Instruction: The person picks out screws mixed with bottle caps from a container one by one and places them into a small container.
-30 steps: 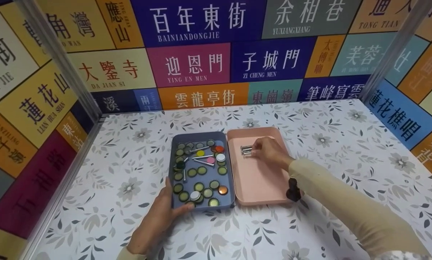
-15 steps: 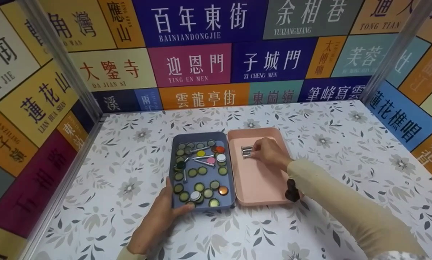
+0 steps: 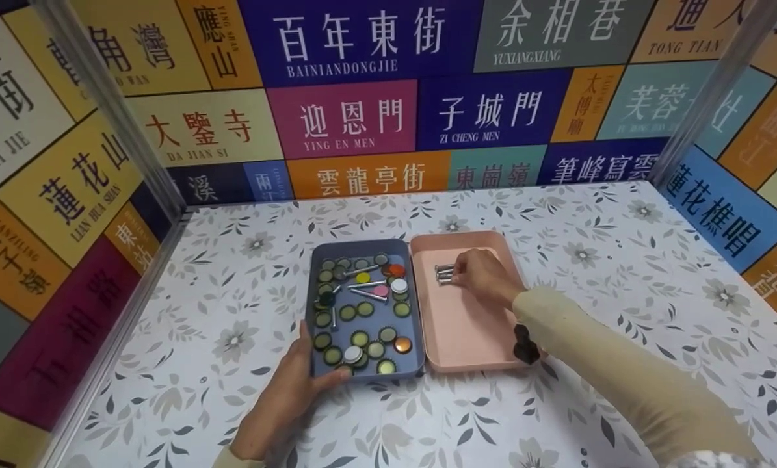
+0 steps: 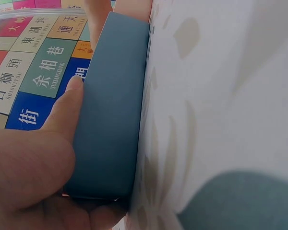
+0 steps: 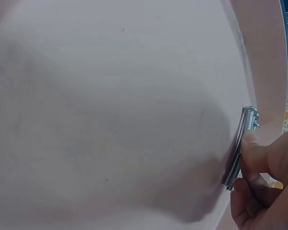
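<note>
My left hand [image 3: 290, 383] grips the near left corner of a blue tray [image 3: 417, 338], its thumb at the near rim. In the left wrist view that hand [image 4: 38, 158] lies against the tray's outer wall [image 4: 113, 110]. Bottle caps [image 3: 402, 344] and several loose screws [image 3: 368, 294] lie in this tray. Over the pink tray [image 3: 466, 338] beside it, my right hand [image 3: 486, 276] pinches a small bunch of silver screws [image 3: 445, 274]. The right wrist view shows their threads and heads, with the screws [image 5: 242, 143] between thumb and fingers, close over the tray floor.
Both trays stand side by side on a flower-patterned tabletop [image 3: 232, 338]. Panels with colourful street-name signs [image 3: 342, 117] wall in the back and sides. A dark object [image 3: 526, 344] sits at my right wrist, overlapping the pink tray's right rim.
The whole head view has shifted very slightly. Both hands keep nearly the same place, the right one still pinching the screws over the pink tray.
</note>
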### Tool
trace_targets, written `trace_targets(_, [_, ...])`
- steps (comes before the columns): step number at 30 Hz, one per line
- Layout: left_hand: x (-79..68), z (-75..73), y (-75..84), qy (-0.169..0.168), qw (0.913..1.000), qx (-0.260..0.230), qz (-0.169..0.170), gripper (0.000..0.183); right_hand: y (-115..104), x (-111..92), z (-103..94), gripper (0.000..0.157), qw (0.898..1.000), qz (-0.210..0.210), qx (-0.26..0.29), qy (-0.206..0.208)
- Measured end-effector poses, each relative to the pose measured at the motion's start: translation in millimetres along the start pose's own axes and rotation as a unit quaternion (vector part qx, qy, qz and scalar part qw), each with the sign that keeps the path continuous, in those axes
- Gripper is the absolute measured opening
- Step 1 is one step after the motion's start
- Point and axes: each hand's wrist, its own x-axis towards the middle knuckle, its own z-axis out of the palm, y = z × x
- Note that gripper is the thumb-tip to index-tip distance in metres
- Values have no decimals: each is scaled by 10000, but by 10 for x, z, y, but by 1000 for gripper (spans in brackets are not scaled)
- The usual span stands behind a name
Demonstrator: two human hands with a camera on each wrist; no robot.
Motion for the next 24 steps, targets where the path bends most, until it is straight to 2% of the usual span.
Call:
trace_targets(10, [10, 0, -5, -22, 10000, -25, -14, 125, -1, 9, -3, 6, 10000, -48, -15, 81])
trace_targets(17, [-5, 3, 8, 24, 9998, 210, -12, 123, 1, -20, -43, 7, 9981, -488, -211, 316])
trace_targets(24, [-9, -4, 7, -2, 9997, 102, -205, 124, -126, -19, -83, 9, 9995, -266, -24, 176])
